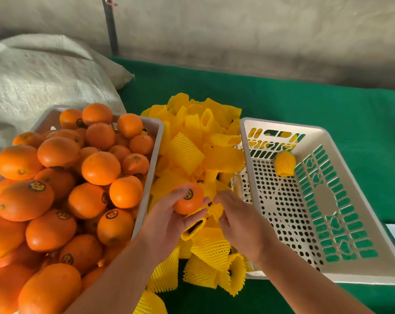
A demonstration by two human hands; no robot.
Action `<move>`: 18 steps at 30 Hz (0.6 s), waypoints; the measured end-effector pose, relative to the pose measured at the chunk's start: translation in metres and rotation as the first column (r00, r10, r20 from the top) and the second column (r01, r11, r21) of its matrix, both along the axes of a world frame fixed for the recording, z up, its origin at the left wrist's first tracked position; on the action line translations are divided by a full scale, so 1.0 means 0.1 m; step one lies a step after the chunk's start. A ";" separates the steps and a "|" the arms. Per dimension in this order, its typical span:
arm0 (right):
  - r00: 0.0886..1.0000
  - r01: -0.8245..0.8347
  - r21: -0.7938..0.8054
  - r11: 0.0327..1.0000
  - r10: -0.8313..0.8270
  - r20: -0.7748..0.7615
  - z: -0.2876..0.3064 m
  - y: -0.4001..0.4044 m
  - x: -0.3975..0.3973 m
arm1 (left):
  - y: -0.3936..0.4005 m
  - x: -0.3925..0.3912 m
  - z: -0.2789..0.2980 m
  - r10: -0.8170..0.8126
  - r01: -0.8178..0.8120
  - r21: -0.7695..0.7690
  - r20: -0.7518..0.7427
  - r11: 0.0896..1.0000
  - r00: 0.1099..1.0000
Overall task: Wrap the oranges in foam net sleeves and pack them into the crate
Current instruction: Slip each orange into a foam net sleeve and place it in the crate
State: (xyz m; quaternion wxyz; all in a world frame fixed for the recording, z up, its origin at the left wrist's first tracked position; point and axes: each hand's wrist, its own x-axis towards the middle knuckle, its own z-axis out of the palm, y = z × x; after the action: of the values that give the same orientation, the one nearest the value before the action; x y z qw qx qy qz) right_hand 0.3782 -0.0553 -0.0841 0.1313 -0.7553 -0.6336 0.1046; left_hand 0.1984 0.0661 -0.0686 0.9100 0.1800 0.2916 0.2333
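Centrally, the left hand (169, 214) grasps a stickered orange (188, 201); the right hand (235, 223) pinches a yellow foam net sleeve (215, 210) beside it.

Soft, even daylight is spread over the scene, and only faint shadows are cast. Mild glare is seen on the piled oranges (56, 189). Motion blur is noticed on the sack (33, 75) and the backdrop (the upper corners most). Edges are bent by wide-angle distortion.
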 end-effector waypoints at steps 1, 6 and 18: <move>1.000 0.010 0.000 1.000 -0.010 -0.011 0.01 0.00 0.01 | -0.01 0.00 0.00 -0.016 0.017 0.033 -0.013 0.999 1.000; 0.997 -0.050 -0.063 0.997 0.054 0.061 -0.02 0.00 0.01 | -0.02 0.01 -0.01 -0.076 0.083 0.148 -0.051 0.985 0.996; 0.990 0.007 0.056 0.998 0.000 -0.138 0.02 0.00 0.04 | -0.05 0.10 -0.10 -0.150 0.158 0.260 -0.048 0.953 0.987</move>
State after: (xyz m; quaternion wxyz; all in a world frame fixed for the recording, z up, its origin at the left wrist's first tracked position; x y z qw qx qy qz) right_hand 0.3824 -0.0558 -0.0816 0.1959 -0.7434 -0.6244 0.1384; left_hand 0.2080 0.0612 -0.0784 0.8894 0.3244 0.2557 0.1957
